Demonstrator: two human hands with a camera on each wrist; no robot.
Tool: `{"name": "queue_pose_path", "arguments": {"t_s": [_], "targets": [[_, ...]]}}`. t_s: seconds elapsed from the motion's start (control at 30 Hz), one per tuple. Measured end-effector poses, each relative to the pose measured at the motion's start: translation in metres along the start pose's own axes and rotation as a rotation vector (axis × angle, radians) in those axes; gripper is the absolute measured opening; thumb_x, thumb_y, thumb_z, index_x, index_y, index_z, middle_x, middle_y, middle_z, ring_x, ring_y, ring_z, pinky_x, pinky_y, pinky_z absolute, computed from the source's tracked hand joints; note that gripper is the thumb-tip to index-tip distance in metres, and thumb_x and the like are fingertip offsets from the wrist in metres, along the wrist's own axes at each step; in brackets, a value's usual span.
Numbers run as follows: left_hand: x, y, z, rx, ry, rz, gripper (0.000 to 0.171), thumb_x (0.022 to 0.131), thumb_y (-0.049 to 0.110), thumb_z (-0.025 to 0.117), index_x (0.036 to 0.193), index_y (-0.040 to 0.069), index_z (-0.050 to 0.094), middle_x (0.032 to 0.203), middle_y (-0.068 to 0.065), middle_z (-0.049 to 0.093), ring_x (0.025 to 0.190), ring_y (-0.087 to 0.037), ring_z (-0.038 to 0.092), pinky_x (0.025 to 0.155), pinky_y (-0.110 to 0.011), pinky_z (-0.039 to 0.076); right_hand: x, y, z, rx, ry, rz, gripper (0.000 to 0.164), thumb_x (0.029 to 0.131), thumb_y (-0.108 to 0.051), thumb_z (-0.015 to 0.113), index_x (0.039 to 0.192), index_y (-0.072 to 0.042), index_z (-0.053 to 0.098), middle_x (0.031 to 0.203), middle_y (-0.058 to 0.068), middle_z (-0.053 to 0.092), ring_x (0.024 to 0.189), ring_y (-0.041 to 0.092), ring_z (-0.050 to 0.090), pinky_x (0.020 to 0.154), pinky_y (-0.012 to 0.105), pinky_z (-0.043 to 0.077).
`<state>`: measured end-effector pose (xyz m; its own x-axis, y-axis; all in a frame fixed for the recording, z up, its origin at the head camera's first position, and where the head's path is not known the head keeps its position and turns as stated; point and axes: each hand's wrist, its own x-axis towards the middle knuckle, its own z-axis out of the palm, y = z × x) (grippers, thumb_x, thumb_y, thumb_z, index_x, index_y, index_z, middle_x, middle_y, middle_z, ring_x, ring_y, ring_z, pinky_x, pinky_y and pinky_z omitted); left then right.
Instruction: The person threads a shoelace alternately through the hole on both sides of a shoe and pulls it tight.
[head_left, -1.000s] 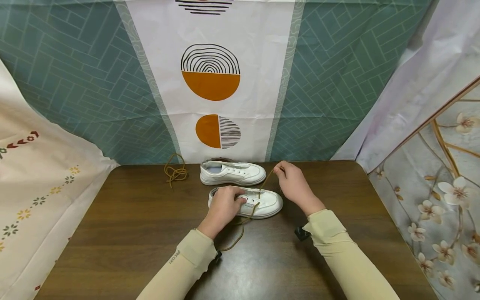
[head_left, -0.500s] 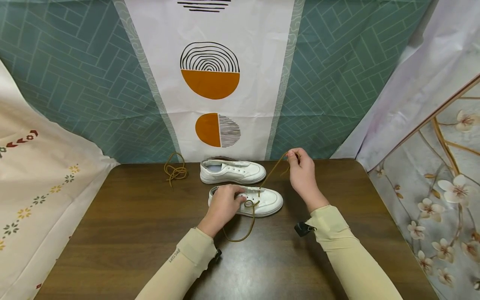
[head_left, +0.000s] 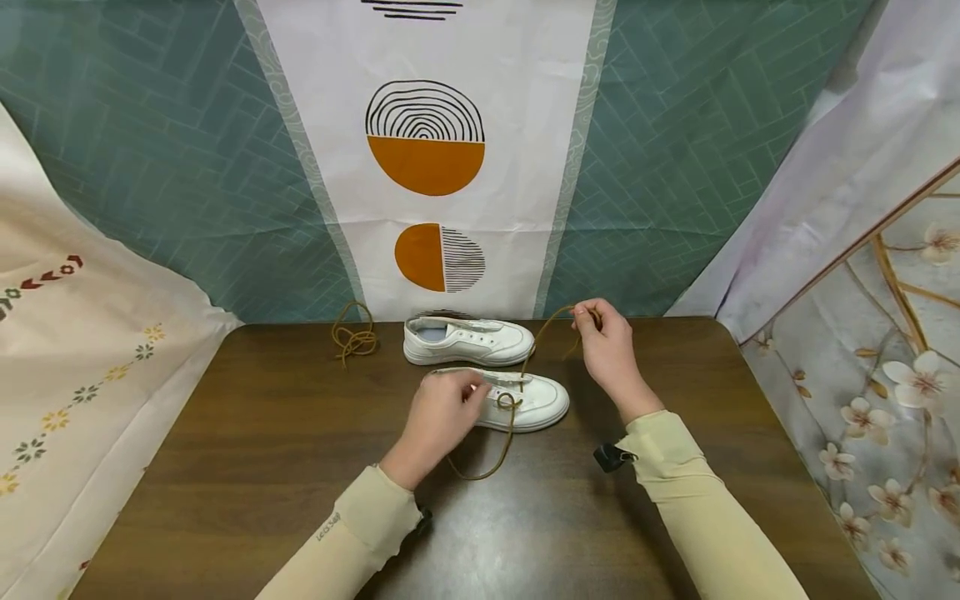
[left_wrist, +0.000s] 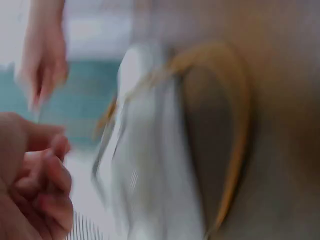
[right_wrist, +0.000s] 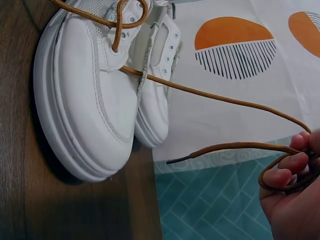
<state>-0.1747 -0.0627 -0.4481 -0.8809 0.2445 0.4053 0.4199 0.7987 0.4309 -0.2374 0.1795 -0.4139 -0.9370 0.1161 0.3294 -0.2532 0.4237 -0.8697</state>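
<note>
My right hand [head_left: 611, 357] is raised beyond the toe of the front white sneaker [head_left: 546, 402]. It pinches a brown shoelace [right_wrist: 215, 96], part of which is looped round its fingers, and one dark-tipped end hangs free. From there the lace runs to the lowest eyelets of the sneaker. The lace's other half [left_wrist: 242, 135] makes a small loop over the eyelets and curves down onto the table. Close over the heel end of this sneaker is my left hand [head_left: 438, 421], its fingers loosely bent with nothing between them. The left wrist view is blurred.
A second white sneaker [head_left: 498, 342], without a lace, stands just behind the first, toe also to the right. Another brown lace [head_left: 354, 342] lies bundled at the table's back left. A patterned cloth [head_left: 637, 208] hangs along the back edge of the brown table [head_left: 247, 433].
My right hand has moved right and up, drawing the lace out from the sneaker; the lace's table half has shifted. My left hand has let go of the sneaker and drawn slightly back.
</note>
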Motion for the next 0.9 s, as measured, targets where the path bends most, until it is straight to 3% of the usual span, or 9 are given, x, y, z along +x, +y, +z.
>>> {"name": "queue_pose_path", "arguments": {"t_s": [0.1,0.17,0.27,0.43,0.53,0.63,0.73,0.9], "targets": [[-0.015,0.014,0.020,0.144,-0.123,0.012,0.036,0.083,0.044,0.065,0.054,0.024,0.057,0.050,0.007,0.054,0.045,-0.011,0.051,0.040,-0.028,0.033,-0.001,-0.001,0.000,-0.005,-0.006,0.015,0.033,0.098,-0.033,0.046,0.098,-0.003,0.059,0.089,0.012,0.060,0.075,0.018,0.051,0.062,0.022,0.037],[-0.023,0.018,0.034,0.221,-0.196,0.007,0.042,0.081,0.050,0.065,0.051,0.023,0.051,0.049,0.004,0.054,0.046,-0.017,0.054,0.038,-0.031,0.034,-0.001,-0.003,0.001,-0.007,-0.018,0.022,0.032,0.098,-0.034,0.045,0.099,-0.005,0.059,0.090,0.012,0.061,0.074,0.017,0.050,0.061,0.023,0.038],[-0.031,0.014,0.047,0.274,-0.239,0.041,0.035,0.079,0.044,0.069,0.055,0.024,0.054,0.057,0.003,0.059,0.055,-0.020,0.062,0.043,-0.035,0.042,-0.001,-0.005,0.002,0.001,-0.035,0.024,0.032,0.098,-0.035,0.044,0.099,-0.007,0.059,0.092,0.013,0.061,0.073,0.016,0.049,0.061,0.023,0.038],[-0.033,0.002,0.033,0.264,-0.390,0.191,0.025,0.073,0.029,0.076,0.055,0.030,0.058,0.058,0.013,0.059,0.060,-0.013,0.062,0.049,-0.033,0.046,0.002,-0.004,0.000,0.013,-0.016,0.012,0.033,0.098,-0.034,0.046,0.101,-0.004,0.059,0.091,0.015,0.062,0.080,0.021,0.052,0.063,0.023,0.038],[-0.032,-0.002,0.016,0.319,-0.443,0.215,0.030,0.065,0.021,0.078,0.050,0.026,0.053,0.055,0.010,0.057,0.057,-0.014,0.060,0.048,-0.033,0.046,0.003,-0.003,-0.002,0.004,-0.011,0.008,0.034,0.098,-0.035,0.045,0.101,-0.004,0.059,0.091,0.015,0.062,0.082,0.022,0.052,0.064,0.024,0.038],[-0.032,-0.004,0.002,0.435,-0.421,0.166,0.029,0.067,0.013,0.074,0.051,0.021,0.052,0.056,0.003,0.058,0.056,-0.018,0.060,0.045,-0.035,0.047,0.003,-0.002,-0.003,-0.007,-0.004,0.008,0.036,0.098,-0.037,0.045,0.102,-0.004,0.059,0.092,0.013,0.061,0.082,0.020,0.052,0.064,0.025,0.039],[-0.034,-0.006,-0.004,0.539,-0.385,0.066,0.025,0.073,0.009,0.068,0.054,0.017,0.054,0.057,-0.001,0.060,0.054,-0.021,0.061,0.043,-0.039,0.048,0.004,-0.001,-0.004,-0.007,0.017,0.010,0.037,0.097,-0.037,0.045,0.101,-0.003,0.060,0.090,0.011,0.061,0.082,0.018,0.053,0.063,0.024,0.040],[-0.036,-0.008,-0.008,0.596,-0.388,-0.099,0.026,0.078,0.007,0.064,0.055,0.015,0.056,0.057,-0.003,0.060,0.054,-0.023,0.061,0.046,-0.041,0.048,0.004,-0.004,-0.006,0.006,0.036,0.020,0.034,0.098,-0.031,0.047,0.101,0.000,0.060,0.089,0.013,0.061,0.080,0.019,0.053,0.063,0.022,0.039]]}}
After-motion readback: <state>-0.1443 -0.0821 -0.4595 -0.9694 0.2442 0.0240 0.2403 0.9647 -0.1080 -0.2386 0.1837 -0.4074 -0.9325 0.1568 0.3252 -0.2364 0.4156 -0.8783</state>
